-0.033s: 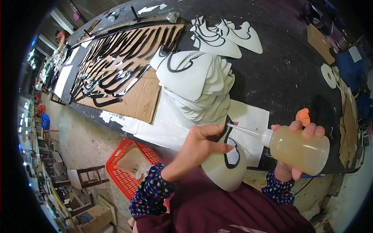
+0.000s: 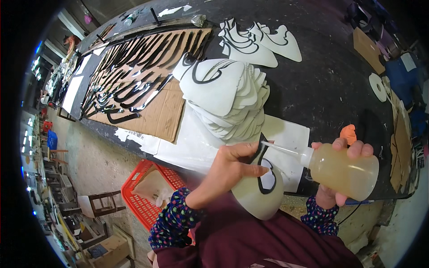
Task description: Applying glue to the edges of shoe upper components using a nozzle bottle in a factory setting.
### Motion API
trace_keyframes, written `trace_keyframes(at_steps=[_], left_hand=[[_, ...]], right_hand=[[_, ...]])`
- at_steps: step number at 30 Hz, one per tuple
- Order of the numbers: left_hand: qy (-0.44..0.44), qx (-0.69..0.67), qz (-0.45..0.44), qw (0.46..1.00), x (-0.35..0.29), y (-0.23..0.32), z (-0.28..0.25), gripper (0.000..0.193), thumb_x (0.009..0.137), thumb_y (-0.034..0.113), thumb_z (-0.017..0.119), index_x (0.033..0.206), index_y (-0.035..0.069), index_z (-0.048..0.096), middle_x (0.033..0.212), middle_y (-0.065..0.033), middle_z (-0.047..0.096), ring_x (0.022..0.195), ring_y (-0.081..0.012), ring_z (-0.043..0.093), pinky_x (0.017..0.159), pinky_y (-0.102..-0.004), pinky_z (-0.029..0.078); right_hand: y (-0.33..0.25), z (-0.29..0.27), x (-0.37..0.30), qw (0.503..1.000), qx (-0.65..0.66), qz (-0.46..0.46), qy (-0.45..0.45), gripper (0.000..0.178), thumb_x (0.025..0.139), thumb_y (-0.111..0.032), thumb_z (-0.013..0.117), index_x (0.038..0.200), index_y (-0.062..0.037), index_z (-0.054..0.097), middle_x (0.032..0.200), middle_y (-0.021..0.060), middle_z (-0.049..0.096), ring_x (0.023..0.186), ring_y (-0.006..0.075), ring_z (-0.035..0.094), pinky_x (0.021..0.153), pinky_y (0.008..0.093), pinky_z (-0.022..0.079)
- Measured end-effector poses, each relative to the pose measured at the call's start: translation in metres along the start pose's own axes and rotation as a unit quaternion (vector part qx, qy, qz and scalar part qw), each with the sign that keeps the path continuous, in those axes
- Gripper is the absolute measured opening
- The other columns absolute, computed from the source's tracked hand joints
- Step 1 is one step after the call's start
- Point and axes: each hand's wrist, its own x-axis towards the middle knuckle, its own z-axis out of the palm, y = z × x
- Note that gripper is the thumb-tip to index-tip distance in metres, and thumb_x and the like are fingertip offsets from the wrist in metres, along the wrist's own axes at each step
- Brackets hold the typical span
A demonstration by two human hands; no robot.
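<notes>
My left hand grips a pale, curved shoe-upper-like piece edged with a black strip, close to my body. Its thumb and fingers pinch the upper, black-edged end. In my right hand is a squeeze bottle of cloudy yellowish liquid, tilted sideways. The bottle's thin clear nozzle points left, its tip at the black strip beside my left fingers. Just beyond, a tall stack of white cut pieces stands on the table, the top one bearing a curved black strip.
Many black strips lie on a cardboard sheet at the left of the dark table. More white pieces lie at the back. An orange scrap is near the bottle. Below the table edge stands a red basket, with a wooden stool nearby.
</notes>
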Motion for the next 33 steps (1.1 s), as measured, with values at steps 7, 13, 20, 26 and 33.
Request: trace_keyframes(at_steps=[7,13,20,26,33], left_hand=[[0.010,0.042,0.017,0.999,-0.001,-0.002,0.003,0.040,0.065,-0.006,0.069,0.104,0.000,0.062,0.084,0.0011,0.060,0.078,-0.0057,0.052,0.072,-0.0206,0.043],[0.015,0.005,0.007,1.000,-0.003,0.002,0.006,0.043,0.065,-0.005,0.070,0.107,0.000,0.060,0.085,0.0012,0.059,0.079,-0.0058,0.052,0.071,-0.0204,0.043],[0.007,-0.020,-0.016,1.000,-0.001,0.003,0.005,0.042,0.065,-0.006,0.068,0.107,-0.001,0.060,0.083,0.0003,0.060,0.077,-0.0066,0.053,0.072,-0.0204,0.043],[-0.003,-0.022,-0.022,1.000,-0.001,0.004,0.006,0.039,0.064,-0.004,0.069,0.103,-0.001,0.063,0.080,0.0002,0.060,0.075,-0.0068,0.053,0.071,-0.0209,0.043],[0.013,0.009,-0.020,1.000,-0.002,0.003,0.007,0.039,0.064,-0.003,0.070,0.102,0.000,0.063,0.079,0.0001,0.060,0.073,-0.0065,0.052,0.070,-0.0214,0.044]], right_hand=[[-0.001,-0.001,0.003,1.000,-0.008,-0.001,0.005,0.079,0.053,-0.021,0.084,0.115,-0.0163,0.035,0.112,-0.0020,0.042,0.113,0.0262,0.040,0.093,0.0594,0.037],[0.002,-0.003,0.003,0.998,-0.062,-0.014,0.022,0.080,0.053,-0.029,0.083,0.114,-0.0154,0.033,0.114,-0.0012,0.040,0.113,0.0254,0.039,0.090,0.0579,0.041],[-0.003,-0.006,-0.002,0.999,0.010,-0.028,0.019,0.080,0.056,-0.024,0.083,0.117,-0.0159,0.032,0.115,0.0007,0.041,0.113,0.0269,0.040,0.090,0.0574,0.041],[0.000,-0.003,-0.010,0.999,0.006,-0.017,0.029,0.080,0.058,-0.018,0.082,0.120,-0.0165,0.031,0.118,0.0029,0.042,0.114,0.0288,0.040,0.091,0.0572,0.040],[-0.004,-0.005,-0.010,1.000,0.011,-0.015,0.011,0.085,0.052,-0.027,0.084,0.118,-0.0154,0.033,0.114,-0.0010,0.040,0.111,0.0247,0.039,0.091,0.0569,0.039]])
